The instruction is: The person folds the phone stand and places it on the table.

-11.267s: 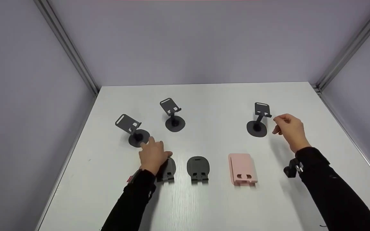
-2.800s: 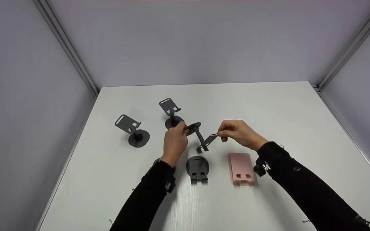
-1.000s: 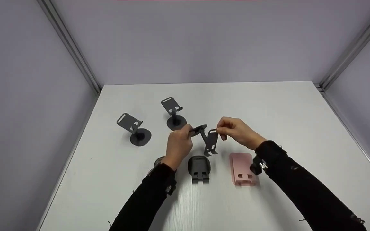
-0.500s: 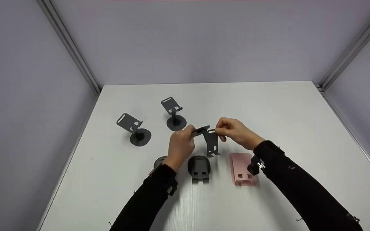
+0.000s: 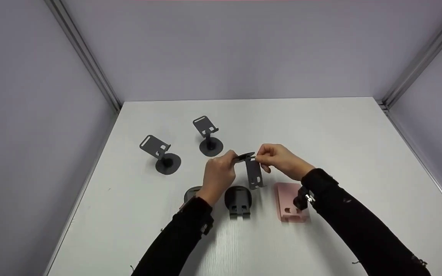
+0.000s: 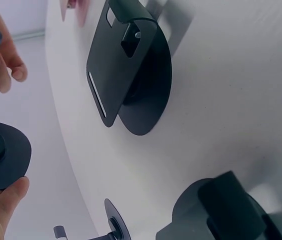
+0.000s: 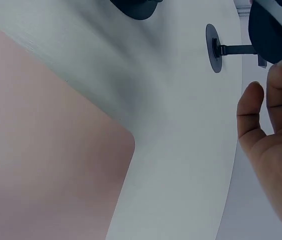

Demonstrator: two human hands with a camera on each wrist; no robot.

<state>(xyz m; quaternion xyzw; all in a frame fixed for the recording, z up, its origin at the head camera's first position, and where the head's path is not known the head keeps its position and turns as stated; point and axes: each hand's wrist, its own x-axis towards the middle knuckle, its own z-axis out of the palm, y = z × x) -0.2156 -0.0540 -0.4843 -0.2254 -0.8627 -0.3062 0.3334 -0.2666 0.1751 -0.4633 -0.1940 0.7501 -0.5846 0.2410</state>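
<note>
Above the table, a dark grey phone stand (image 5: 254, 172) is held between both hands. My left hand (image 5: 219, 174) grips the edge of its round base (image 6: 11, 155). At the other side, my right hand (image 5: 282, 159) pinches the slotted end of its plate, which hangs down with the lipped end lowest. Plate and base are close together. Below the hands lies a folded dark phone stand (image 5: 238, 201), also large in the left wrist view. A second folded dark stand (image 5: 191, 193) is partly hidden behind my left wrist.
Two unfolded dark phone stands, one at the left (image 5: 168, 163) and one farther back (image 5: 210, 146), stand on the white table (image 5: 320, 122). A pink folded stand (image 5: 288, 195) lies below my right wrist. Grey walls (image 5: 244, 50) enclose the table's back and sides.
The unfolded stand from the right was picked up and brought to the middle. Its plate has swung from slanting outward to hanging near the base, as my hands drew closer together.
</note>
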